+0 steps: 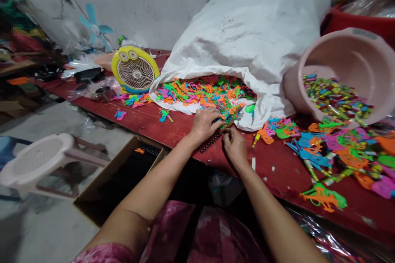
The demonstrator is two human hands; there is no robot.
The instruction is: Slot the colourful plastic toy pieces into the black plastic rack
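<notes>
On the red table (pixel 145 121), a dark perforated strip (pixel 210 143) lies between my hands at the front edge. My left hand (pixel 204 125) rests over its left side, fingers bent, thumb pointing right toward small colourful plastic pieces (pixel 230 118). Close to the strip's right end is my right hand (pixel 235 146), its fingers pressed together; what they hold is hidden. Just beyond both hands, a big white sack (pixel 247 37) lies open, with orange, green, pink and blue plastic toy pieces (pixel 197 90) spilling from its mouth.
A tilted pink tub (pixel 342 49) at right holds small striped tubes (pixel 339 98). Colourful toys (pixel 345 152) are heaped before it. A yellow fan (pixel 135 70) stands left of the sack. Below the table edge are a cardboard box (pixel 123 172) and a plastic stool (pixel 43 156).
</notes>
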